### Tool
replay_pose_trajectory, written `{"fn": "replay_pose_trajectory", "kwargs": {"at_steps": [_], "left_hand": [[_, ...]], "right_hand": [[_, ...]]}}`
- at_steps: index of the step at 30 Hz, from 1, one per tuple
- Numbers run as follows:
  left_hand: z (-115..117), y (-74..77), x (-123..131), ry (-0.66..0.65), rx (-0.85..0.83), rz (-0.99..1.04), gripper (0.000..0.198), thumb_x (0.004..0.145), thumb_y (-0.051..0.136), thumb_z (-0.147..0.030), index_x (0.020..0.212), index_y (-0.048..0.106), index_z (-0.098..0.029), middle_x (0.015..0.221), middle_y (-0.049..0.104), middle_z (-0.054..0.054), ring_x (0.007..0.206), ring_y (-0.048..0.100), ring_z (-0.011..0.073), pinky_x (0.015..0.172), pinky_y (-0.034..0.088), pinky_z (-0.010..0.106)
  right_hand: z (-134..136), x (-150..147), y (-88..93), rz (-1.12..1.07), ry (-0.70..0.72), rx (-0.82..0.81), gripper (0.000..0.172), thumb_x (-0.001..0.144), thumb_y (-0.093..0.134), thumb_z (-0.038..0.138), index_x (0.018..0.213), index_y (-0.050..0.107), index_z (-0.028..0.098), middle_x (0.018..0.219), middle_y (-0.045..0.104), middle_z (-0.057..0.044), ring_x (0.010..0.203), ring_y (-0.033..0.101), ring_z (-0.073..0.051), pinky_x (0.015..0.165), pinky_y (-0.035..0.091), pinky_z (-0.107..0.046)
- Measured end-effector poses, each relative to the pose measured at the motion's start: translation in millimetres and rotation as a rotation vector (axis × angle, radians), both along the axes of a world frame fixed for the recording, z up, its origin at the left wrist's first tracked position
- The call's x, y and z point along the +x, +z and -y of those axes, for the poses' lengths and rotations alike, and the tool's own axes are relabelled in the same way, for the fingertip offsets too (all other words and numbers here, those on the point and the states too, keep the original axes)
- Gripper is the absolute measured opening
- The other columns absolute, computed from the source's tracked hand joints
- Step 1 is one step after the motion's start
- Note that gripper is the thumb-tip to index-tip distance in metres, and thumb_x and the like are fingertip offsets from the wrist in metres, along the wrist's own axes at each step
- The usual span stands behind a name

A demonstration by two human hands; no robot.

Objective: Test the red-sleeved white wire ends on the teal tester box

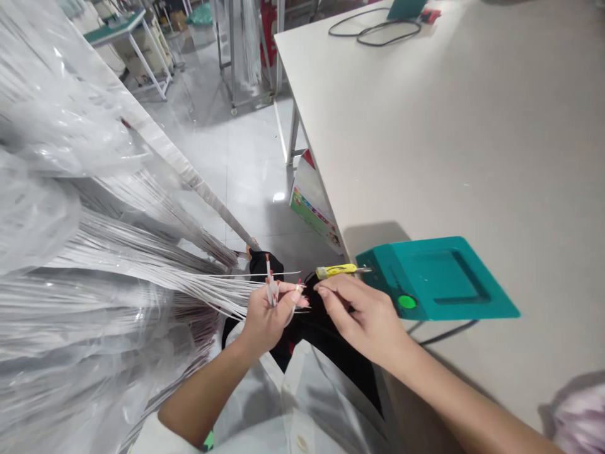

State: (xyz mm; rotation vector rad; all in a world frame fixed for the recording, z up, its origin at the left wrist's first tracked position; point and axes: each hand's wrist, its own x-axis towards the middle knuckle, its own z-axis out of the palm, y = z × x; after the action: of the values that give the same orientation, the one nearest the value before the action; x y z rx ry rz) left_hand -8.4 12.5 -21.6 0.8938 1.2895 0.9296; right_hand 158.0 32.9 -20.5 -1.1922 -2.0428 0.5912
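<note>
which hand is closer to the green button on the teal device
Right. The right hand is just left of the green button in the picture; the left hand is farther left, at the ends of the white wires.

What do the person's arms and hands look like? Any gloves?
No gloves: the left hand and right hand are bare. A loose white sleeve ends near the left elbow. The right forearm is bare too, and no sleeve shows on that side.
</note>
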Motion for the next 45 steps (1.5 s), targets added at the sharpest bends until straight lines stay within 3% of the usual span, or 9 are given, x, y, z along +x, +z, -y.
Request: {"fn": "replay_pose_trajectory", "kwargs": {"at_steps": [3,7,12,15,20,25,32,37,45], "left_hand": [[1.9,-2.3,3.6,0.013,0.031,0.023,0.023,0.075,0.065,-0.034,0.079,0.061,-0.012,0.064,0.062,0.001,0.054,0.052,0.0086,0.057,0.042,0.022],[5.7,-7.9,7.4,0.008,0.043,0.107,0.024,0.075,0.065,-0.028,0.092,0.051,-0.017,0.073,0.067,0.001,0.07,0.062,0.0129,0.073,0.047,0.026],[6.4,-10.9,6.5,-0.123,0.144,-0.149,0.036,0.08,0.056,-0.022,0.115,0.053,-0.018,0.074,0.066,0.0,0.066,0.057,0.0106,0.069,0.045,0.023],[3.8,-11.4,7.9,-0.147,0.163,-0.248,0.035,0.079,0.053,-0.018,0.114,0.059,-0.017,0.074,0.067,0.001,0.065,0.056,0.0106,0.068,0.045,0.022],[-4.4,-8.0,10.6,-0.093,0.153,-0.236,0.035,0.081,0.051,-0.021,0.115,0.06,-0.016,0.078,0.07,0.003,0.062,0.054,0.01,0.063,0.043,0.021],[-14.1,-4.2,12.8,-0.083,0.084,-0.079,0.044,0.081,0.055,-0.031,0.12,0.055,-0.011,0.078,0.071,0.006,0.046,0.041,0.0063,0.049,0.035,0.021],[-21.2,-8.8,19.3,-0.098,0.073,-0.001,0.049,0.079,0.059,-0.035,0.121,0.055,-0.01,0.077,0.072,0.008,0.043,0.036,0.0049,0.045,0.032,0.02],[-23.6,-12.5,23.5,-0.078,0.105,-0.087,0.037,0.078,0.06,-0.03,0.11,0.064,-0.012,0.075,0.072,0.008,0.06,0.059,0.0136,0.059,0.045,0.024],[-22.7,-15.4,30.4,-0.094,0.157,-0.199,0.042,0.081,0.055,-0.024,0.12,0.057,-0.01,0.084,0.074,0.009,0.088,0.067,0.0191,0.086,0.048,0.03]], "right_hand": [[-3.2,-1.9,3.7,-0.159,0.025,-0.129,0.015,0.085,0.052,0.024,0.095,0.061,0.018,0.085,0.067,-0.006,0.07,0.062,-0.014,0.06,0.05,-0.025],[-5.8,-3.7,5.5,-0.14,0.154,-0.171,0.02,0.088,0.047,0.02,0.076,0.062,0.019,0.067,0.062,-0.002,0.062,0.058,-0.012,0.06,0.048,-0.023],[-2.0,-2.1,6.6,0.287,0.126,0.163,0.027,0.088,0.04,0.018,0.071,0.061,0.016,0.066,0.06,-0.004,0.057,0.056,-0.013,0.052,0.039,-0.025],[-1.5,4.2,14.2,0.477,0.08,0.352,0.027,0.086,0.043,0.019,0.066,0.061,0.016,0.061,0.058,-0.003,0.053,0.054,-0.014,0.052,0.036,-0.028],[-12.1,26.7,29.2,0.657,-0.026,0.573,0.02,0.085,0.054,0.022,0.094,0.066,0.009,0.086,0.068,-0.01,0.077,0.059,-0.021,0.07,0.04,-0.032],[-22.2,36.3,31.8,0.954,0.03,0.481,0.025,0.08,0.054,0.011,0.102,0.064,0.004,0.084,0.066,-0.013,0.087,0.056,-0.029,0.078,0.036,-0.043],[-35.3,31.5,32.2,1.023,0.083,0.369,0.019,0.078,0.054,0.008,0.092,0.067,0.009,0.078,0.065,-0.011,0.087,0.054,-0.028,0.084,0.03,-0.045],[-44.8,33.8,33.4,0.994,0.15,0.23,0.015,0.076,0.056,0.006,0.067,0.064,0.016,0.066,0.065,-0.006,0.084,0.055,-0.025,0.081,0.028,-0.041],[-45.7,36.3,32.1,0.973,0.152,0.267,0.02,0.074,0.051,0.001,0.066,0.064,0.015,0.07,0.068,-0.007,0.086,0.058,-0.024,0.088,0.027,-0.045]]}}
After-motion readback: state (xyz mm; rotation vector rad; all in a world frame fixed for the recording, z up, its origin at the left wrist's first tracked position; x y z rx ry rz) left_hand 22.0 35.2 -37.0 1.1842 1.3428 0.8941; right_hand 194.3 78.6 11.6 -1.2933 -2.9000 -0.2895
